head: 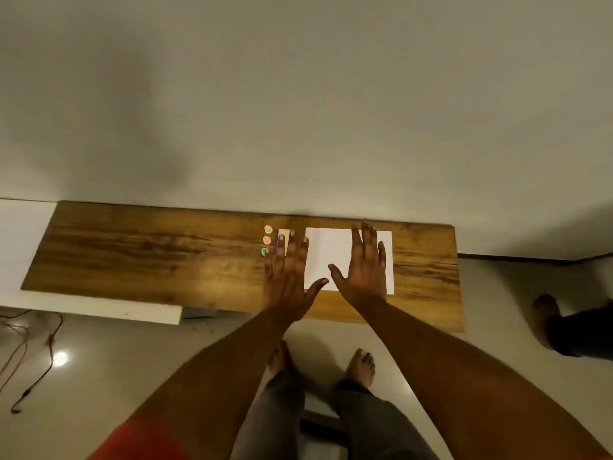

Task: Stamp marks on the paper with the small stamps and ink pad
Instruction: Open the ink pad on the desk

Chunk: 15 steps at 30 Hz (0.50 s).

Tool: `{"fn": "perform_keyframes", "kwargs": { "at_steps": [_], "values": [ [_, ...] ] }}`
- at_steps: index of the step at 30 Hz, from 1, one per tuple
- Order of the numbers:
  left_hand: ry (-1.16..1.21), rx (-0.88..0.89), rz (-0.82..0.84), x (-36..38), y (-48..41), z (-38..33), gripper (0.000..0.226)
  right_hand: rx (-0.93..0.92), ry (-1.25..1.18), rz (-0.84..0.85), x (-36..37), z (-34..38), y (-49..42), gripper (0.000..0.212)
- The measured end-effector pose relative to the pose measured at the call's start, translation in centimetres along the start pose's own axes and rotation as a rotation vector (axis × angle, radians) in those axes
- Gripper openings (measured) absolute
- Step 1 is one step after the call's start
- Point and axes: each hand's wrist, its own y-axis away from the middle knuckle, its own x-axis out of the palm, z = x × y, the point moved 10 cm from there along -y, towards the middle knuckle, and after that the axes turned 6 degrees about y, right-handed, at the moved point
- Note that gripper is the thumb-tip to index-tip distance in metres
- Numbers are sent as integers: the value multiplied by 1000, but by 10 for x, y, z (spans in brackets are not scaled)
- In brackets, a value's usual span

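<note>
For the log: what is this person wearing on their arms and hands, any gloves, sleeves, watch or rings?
No gloves: the left hand and right hand are bare, with no ring, watch or band that I can make out. The left forearm and right forearm are bare too. A red sleeve covers the left upper arm at the bottom edge.

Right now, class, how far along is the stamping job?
Barely started. Done: the paper lies on the table, three small stamps lined up to its left. In hand: nothing; the left hand and right hand lie flat and open at the paper. Left: pick a stamp, ink it, and mark the paper, which looks blank.
</note>
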Motion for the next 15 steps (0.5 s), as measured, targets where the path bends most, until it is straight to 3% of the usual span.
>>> {"fn": "perform_keyframes", "kwargs": {
  "at_steps": [5,15],
  "values": [
    [-5,-1,46,79,0,28,93,42,37,104,82,-7,-3,94],
    [66,-26,-76,183,-16,96,76,-207,29,141,217,24,-61,74]
  ]
}}
